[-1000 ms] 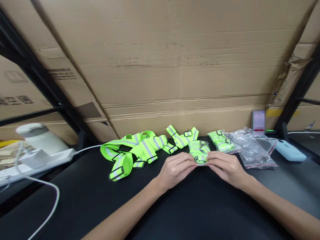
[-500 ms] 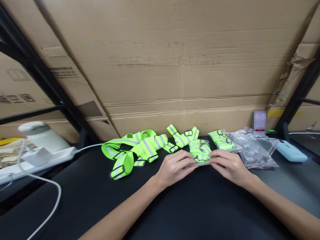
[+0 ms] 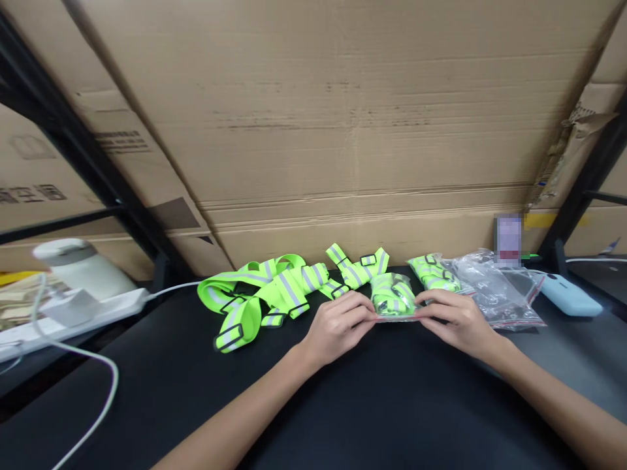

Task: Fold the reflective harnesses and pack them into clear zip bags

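"Bag of green straps [image 3: 393, 297]: where is it, how held?"

"Between both hands; the left hand [image 3: 339, 326] has its grip pinching the red-striped edge [image 3: 396, 318] at eight o'clock, the right hand [image 3: 455, 321] pinches at four, probably to keep it straight."

"And around it?"

"Filled bag [image 3: 435, 273] at two, clear bags [image 3: 494, 297] at three, loose straps [image 3: 292, 290] at nine, all on the table [image 3: 392, 398], seemingly for easy reach."
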A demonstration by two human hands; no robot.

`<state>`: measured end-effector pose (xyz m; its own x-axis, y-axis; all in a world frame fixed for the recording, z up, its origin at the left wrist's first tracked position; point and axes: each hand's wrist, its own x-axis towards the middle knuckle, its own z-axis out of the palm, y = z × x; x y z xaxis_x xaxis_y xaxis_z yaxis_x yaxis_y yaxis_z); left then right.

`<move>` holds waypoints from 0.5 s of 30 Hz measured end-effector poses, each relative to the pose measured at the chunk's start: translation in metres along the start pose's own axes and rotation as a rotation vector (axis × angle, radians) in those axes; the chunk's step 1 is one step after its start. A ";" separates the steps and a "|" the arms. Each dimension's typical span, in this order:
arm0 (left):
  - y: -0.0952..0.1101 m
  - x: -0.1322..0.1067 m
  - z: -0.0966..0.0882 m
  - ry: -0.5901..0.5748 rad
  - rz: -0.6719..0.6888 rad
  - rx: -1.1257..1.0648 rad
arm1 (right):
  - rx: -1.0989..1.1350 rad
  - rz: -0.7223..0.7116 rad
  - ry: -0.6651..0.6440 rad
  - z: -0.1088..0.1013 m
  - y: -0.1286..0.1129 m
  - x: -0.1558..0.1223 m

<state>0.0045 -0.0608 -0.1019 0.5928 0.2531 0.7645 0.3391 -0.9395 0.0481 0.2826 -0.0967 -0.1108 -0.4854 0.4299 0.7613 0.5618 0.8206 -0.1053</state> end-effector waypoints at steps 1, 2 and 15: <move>0.001 0.000 0.000 -0.003 0.006 0.023 | -0.002 -0.004 0.006 0.000 0.000 0.000; 0.002 0.001 0.000 -0.001 0.015 0.047 | -0.003 -0.004 0.012 0.000 0.000 0.000; 0.008 0.000 0.003 0.040 0.109 0.185 | -0.088 -0.080 0.038 0.006 -0.006 0.003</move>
<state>0.0099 -0.0673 -0.1035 0.6048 0.1397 0.7840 0.4049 -0.9017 -0.1517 0.2736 -0.0979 -0.1122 -0.5058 0.3486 0.7891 0.5800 0.8145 0.0120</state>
